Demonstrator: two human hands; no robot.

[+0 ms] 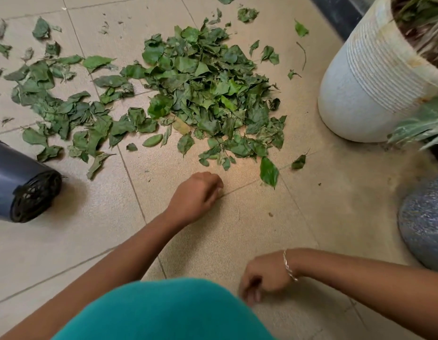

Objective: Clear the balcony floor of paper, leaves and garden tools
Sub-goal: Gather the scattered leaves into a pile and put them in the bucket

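Note:
A heap of green leaves [208,89] lies on the beige tiled floor [237,229] ahead of me. Thinner scattered leaves [58,106] spread to the left of it. One single leaf [268,171] lies apart at the heap's near edge. My left hand [197,196] is low over the floor just short of the heap, fingers curled under, and I see nothing in it. My right hand [264,276], with a silver bracelet at the wrist, hangs near my knee with fingers loosely curled and holds nothing.
A dark bin [14,182] with a black liner lies on its side at the left. A large white ribbed plant pot [365,82] stands at the right, a speckled grey pot [423,222] below it. My teal-clad knee [164,312] fills the bottom.

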